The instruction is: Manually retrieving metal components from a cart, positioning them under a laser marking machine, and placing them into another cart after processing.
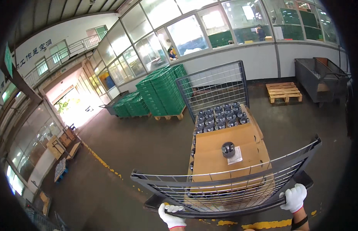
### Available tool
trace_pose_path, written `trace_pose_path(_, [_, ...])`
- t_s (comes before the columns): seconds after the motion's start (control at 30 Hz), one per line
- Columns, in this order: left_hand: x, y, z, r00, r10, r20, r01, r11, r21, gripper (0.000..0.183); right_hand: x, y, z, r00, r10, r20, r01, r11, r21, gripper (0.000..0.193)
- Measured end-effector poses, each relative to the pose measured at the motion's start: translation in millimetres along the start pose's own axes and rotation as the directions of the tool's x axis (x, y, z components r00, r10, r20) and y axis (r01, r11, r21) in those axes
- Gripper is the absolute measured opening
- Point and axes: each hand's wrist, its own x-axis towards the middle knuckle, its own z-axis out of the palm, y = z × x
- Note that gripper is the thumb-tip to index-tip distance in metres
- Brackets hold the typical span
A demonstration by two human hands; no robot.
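Past cart (pixel 221 183) (L hand (pixel 171 217) + R hand (pixel 295 197), each grip wrapped round bar (pixel 233 215)): green crates (pixel 159 92) L, wood pallet (pixel 283 91) R.

Daylight pours through the doorway (pixel 77 106), far beyond the cart (pixel 221 215) and to its left, so strong that it burns out to white and spills a glare onto the floor (pixel 148 142). Nearer the cart, the floor is dim. The windows (pixel 186 34) behind the cart carry pale reflections and bright patches. The cart itself looks fairly sharp, though its near rail bows with the fisheye; black vignetting rings everything around it.
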Motion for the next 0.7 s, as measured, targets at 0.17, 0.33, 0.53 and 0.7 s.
trace_pose_path(0.17, [-0.8,-3.7,13.7,0.993,-0.082,0.084,0.076,0.995,0.064,0.037,5.2,3.2,-4.9,0.997,0.049,0.051,-0.047,0.998,-0.037,0.026])
trace_pose_path(0.33, [-18.8,-26.2,43.4,0.976,0.111,-0.186,-0.088,0.988,0.125,0.037,4.5,18.8,4.9,0.999,0.024,0.027,-0.025,1.0,0.019,0.026])
trace_pose_path(0.53, [-23.3,-57.5,62.6,0.965,0.122,-0.232,-0.087,0.984,0.155,0.03,12.1,53.9,22.1,0.998,0.053,0.031,-0.053,0.999,-0.004,0.028])
trace_pose_path(0.7, [-11.3,-73.2,72.3,0.97,0.118,-0.212,-0.083,0.982,0.17,0.026,30.3,86.8,46.7,0.999,0.031,0.024,-0.031,1.0,0.0,0.031])
